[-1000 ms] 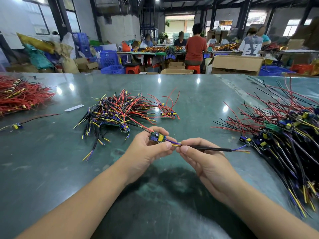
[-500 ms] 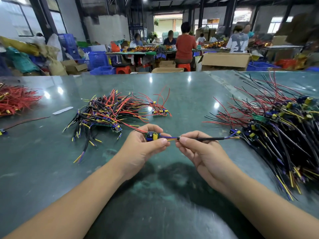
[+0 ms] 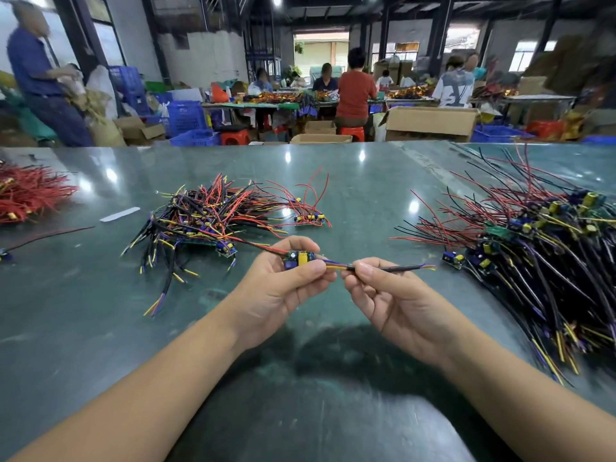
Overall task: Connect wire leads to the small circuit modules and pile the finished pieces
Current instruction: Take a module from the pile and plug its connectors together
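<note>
Green table (image 3: 100, 328) carries wired piles on both sides. Above it my left hand (image 3: 280, 288) pinches a module (image 3: 299, 259), no legible marking. My right hand (image 3: 393, 295) is closed on its black lead (image 3: 396, 268), perhaps already joined; blur hides it.

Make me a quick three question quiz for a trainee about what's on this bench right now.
1. True or false: the left hand has the circuit module in its grip.
2. What does the right hand pinch? A) black sleeved lead B) white strip C) cardboard box
3. Fill in: the pile at the far left of the table holds mostly ___ wires.

Key: 1 true; 2 A; 3 red.
</note>
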The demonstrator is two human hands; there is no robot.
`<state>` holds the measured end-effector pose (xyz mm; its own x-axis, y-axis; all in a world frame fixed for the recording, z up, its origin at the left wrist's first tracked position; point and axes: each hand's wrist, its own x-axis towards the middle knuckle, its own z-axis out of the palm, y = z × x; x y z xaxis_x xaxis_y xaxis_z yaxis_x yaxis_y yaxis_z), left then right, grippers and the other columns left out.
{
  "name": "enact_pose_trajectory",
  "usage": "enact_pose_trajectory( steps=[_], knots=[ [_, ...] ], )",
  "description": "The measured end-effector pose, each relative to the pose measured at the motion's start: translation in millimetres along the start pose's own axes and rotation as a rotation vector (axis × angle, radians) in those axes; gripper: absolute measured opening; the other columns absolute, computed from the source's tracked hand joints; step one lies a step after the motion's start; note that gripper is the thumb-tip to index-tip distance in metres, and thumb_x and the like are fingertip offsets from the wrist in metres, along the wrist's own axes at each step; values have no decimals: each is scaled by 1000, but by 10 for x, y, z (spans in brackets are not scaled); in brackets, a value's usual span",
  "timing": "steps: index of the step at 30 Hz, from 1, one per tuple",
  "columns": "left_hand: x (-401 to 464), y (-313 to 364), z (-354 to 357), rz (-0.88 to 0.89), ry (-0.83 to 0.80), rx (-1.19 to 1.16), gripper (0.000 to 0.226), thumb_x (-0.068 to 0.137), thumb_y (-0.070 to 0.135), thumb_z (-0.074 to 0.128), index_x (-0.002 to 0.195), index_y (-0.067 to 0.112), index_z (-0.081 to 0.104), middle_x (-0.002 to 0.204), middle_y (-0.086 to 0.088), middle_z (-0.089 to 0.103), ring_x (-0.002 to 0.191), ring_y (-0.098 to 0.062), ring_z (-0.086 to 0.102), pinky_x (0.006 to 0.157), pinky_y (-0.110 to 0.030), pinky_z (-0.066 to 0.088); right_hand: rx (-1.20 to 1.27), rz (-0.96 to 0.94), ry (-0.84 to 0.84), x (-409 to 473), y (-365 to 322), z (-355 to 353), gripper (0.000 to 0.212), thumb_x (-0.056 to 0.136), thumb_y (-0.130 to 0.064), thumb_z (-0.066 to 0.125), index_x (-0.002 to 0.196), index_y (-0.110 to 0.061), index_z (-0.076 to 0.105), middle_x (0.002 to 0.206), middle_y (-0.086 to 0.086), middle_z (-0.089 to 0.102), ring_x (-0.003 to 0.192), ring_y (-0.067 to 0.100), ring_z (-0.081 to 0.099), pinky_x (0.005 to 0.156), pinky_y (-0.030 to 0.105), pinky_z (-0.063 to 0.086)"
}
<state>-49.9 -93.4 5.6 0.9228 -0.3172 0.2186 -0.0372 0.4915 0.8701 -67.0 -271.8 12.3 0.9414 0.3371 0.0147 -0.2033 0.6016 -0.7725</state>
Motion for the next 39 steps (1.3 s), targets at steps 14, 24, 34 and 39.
enact_pose_trajectory(
  steps=[14, 24, 34, 39],
  knots=[
    [67, -35, -105, 66, 225, 241, 21, 81, -10, 60, 85, 11, 59, 75, -8, 65, 68, -17, 68, 64, -22, 55, 4, -301, 485, 151, -71, -166, 35, 101, -25, 40, 82, -7, 62, 60, -2, 65, 49, 7, 59, 49, 16, 49],
    [79, 35, -75, -73, 264, 27, 14, 79, -2, 62, 84, 10, 59, 71, -10, 68, 61, -15, 68, 56, -19, 55, -110, -482, 478, 157, -60, -163, 18, 95, -17, 52, 86, -9, 65, 70, -2, 60, 51, 4, 55, 57, 13, 50],
    [101, 85, -104, -153, 376, -135, 15, 86, 1, 57, 76, 10, 62, 66, -9, 70, 58, -13, 69, 51, -18, 53, -136, -548, 421, 126, -105, -102, 8, 86, -9, 61, 79, -8, 64, 59, -5, 62, 57, 6, 63, 62, 12, 52],
    [88, 53, -96, -129, 319, -51, 9, 87, 1, 57, 83, 10, 59, 70, -10, 71, 62, -14, 69, 55, -18, 54, -167, -582, 464, 144, -129, -150, 11, 87, -9, 61, 77, -11, 64, 59, -8, 62, 56, 4, 62, 64, 12, 51]
  ],
)
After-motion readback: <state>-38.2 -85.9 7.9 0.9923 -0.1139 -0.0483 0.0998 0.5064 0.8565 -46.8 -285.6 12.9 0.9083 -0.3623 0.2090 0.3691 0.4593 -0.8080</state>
